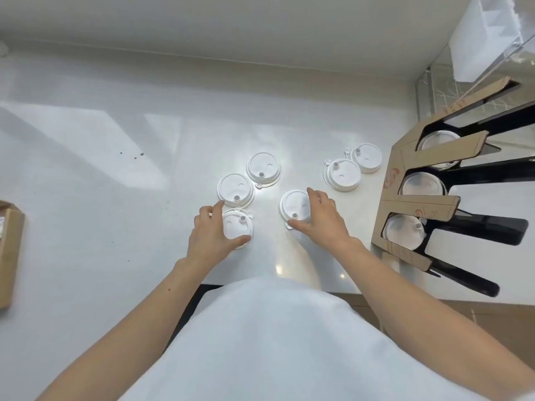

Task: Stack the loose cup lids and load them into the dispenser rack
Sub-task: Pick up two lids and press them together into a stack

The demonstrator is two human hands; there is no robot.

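While your white top (266, 342) fills the bottom of the view, both your bare forearms reach out over the white desk (115, 198). Your left hand (210, 235) cups the nearest lid (237, 228), thumb at its near edge and fingers curled round its left side, so it grips that lid flat on the desk. Your right hand (325, 219) spans a second lid (295, 205), thumb at the near rim and fingers spread over the right rim; it too holds the lid, which lies flat.

Just beyond the left hand, a third lid (235, 190) sits touching the nearest one, and a fourth lid (263, 169) overlaps its far right edge. Further right, a pair of lids (351, 167) lie overlapping, well apart from the right hand.

At the right edge stands the rack (411, 180), black with cardboard facing, its three slots each showing lids already inside. A cardboard box (10, 256) sits at the left edge of the desk. A few dark specks (134, 156) mark the far desk surface, and the pale wall (202, 24) rises behind it.
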